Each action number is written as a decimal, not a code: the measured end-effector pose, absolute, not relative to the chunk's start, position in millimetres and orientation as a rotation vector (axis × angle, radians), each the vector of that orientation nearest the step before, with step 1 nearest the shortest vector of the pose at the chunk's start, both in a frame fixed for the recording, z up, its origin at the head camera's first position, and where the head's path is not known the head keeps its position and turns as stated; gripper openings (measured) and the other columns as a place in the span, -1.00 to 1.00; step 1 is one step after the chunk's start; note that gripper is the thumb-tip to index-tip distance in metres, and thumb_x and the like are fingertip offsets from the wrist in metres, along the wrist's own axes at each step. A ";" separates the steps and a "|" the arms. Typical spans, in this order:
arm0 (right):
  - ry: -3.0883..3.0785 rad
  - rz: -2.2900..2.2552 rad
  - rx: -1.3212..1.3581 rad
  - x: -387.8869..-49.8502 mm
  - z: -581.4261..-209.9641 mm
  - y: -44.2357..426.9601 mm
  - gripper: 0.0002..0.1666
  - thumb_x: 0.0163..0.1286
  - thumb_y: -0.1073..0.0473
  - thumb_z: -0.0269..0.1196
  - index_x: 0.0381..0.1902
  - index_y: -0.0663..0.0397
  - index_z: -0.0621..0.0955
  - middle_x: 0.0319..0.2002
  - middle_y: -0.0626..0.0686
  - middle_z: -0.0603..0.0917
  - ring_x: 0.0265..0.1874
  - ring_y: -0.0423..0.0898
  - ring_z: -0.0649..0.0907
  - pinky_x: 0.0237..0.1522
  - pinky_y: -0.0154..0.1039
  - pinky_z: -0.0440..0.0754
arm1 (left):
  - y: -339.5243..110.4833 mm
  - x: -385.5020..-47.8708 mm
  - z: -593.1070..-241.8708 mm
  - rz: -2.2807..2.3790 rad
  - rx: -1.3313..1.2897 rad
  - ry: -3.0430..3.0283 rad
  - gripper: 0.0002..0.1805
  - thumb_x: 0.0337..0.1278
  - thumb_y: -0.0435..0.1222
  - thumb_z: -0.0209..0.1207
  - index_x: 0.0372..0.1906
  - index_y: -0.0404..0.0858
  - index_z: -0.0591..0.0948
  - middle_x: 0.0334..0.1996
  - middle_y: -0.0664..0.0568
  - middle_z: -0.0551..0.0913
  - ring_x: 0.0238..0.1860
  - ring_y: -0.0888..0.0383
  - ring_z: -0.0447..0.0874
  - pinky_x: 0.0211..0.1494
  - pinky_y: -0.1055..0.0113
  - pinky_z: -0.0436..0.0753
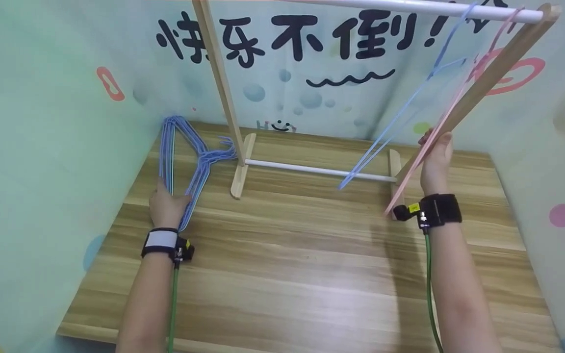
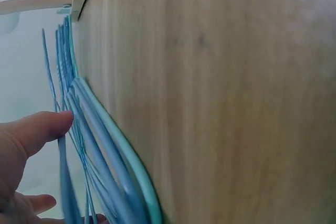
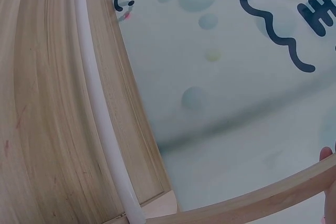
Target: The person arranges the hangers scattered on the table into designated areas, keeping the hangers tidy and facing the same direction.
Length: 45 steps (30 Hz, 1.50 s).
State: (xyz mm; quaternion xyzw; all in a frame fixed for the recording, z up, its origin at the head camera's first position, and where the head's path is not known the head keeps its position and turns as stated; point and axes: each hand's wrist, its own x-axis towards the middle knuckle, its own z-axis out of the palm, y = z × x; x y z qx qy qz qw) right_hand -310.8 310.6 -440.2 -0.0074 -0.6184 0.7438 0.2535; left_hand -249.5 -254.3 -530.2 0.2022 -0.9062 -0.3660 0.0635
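A stack of blue clothes hangers [image 1: 203, 158] lies on the left of the wooden table, hooks toward the rack. My left hand [image 1: 165, 206] is at its near end. In the left wrist view, the thumb [image 2: 50, 125] and fingers pinch the uppermost hanger [image 2: 65, 182], which stands a little apart from the others; a greenish hanger [image 2: 137, 166] is lowest. My right hand [image 1: 437, 159] grips the right wooden post [image 1: 488, 88] of the garment rack low down. From the rack's white top rod [image 1: 410, 6] hang a blue hanger [image 1: 391, 126] and a pink hanger [image 1: 447, 115].
The rack's left post [image 1: 221, 73] rises beside the hanger hooks. A lower white rod [image 1: 307, 168] joins its two wooden feet. Printed curtains [image 1: 42, 122] enclose the table [image 1: 282, 255] at the back and sides. Green cables [image 1: 429, 284] run from both wrist cameras.
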 end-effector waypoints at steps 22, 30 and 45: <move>-1.752 2.007 -0.064 -308.6 -440.0 309.2 -0.50 0.56 -0.06 -0.33 -0.14 0.16 0.44 -0.21 0.15 0.43 -0.09 0.04 0.45 -0.02 -0.31 0.34 | -279.4 -217.0 -528.4 -1.055 0.636 -2.669 -0.07 0.04 -0.14 0.35 0.46 -0.29 0.13 0.29 -0.36 0.33 0.19 -0.36 0.36 0.16 -0.17 0.39; -1.675 2.047 -0.036 -309.9 -438.8 309.6 -0.50 0.56 -0.02 -0.35 -0.16 0.17 0.45 -0.29 0.10 0.43 -0.18 -0.01 0.46 -0.03 -0.31 0.33 | -275.0 -224.3 -531.9 -1.019 0.620 -2.678 -0.07 -0.06 -0.24 0.35 0.43 -0.34 0.16 0.22 -0.45 0.32 0.17 -0.37 0.33 0.17 -0.20 0.34; -1.695 2.016 -0.034 -309.2 -440.8 310.5 -0.53 0.58 0.01 -0.35 -0.18 0.16 0.45 -0.27 0.14 0.42 -0.14 0.05 0.44 -0.05 -0.33 0.36 | -268.1 -225.7 -533.3 -1.034 0.702 -2.780 -0.10 0.08 0.18 0.21 0.34 -0.38 0.33 0.10 -0.44 0.28 -0.05 -0.28 0.43 -0.08 -0.10 0.48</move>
